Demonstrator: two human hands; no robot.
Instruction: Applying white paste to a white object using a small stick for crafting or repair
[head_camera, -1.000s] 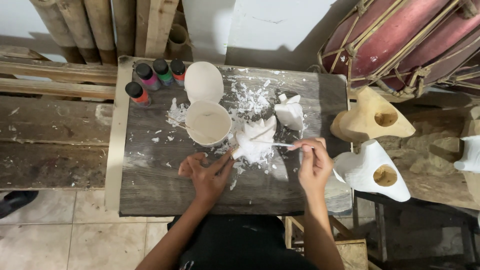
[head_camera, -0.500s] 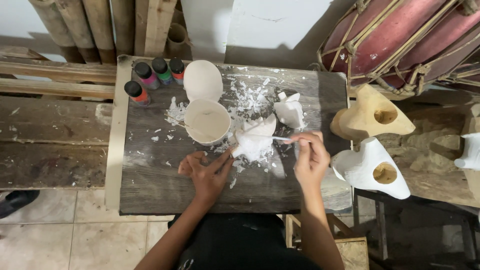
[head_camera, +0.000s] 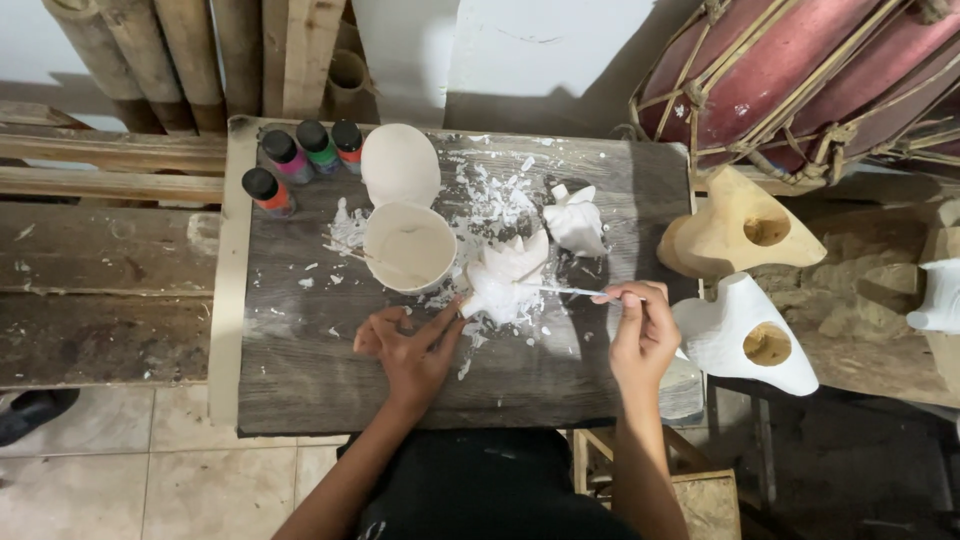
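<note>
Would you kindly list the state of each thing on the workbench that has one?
Paint cup: open, white paint inside.
Lid: off, lying behind the cup.
Paint bottles: capped, upright.
White carved figure: painted white, steadied by left hand.
Brush: held by right hand, tip on figure.
Tan carved mask: bare wood.

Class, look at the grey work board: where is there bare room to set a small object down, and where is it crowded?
Free: the board near its front-left corner, left of the left hand, and the strip between both hands. Crowded: the back, with paint bottles, the white tub, the white carving under the brush in the right hand.
</note>
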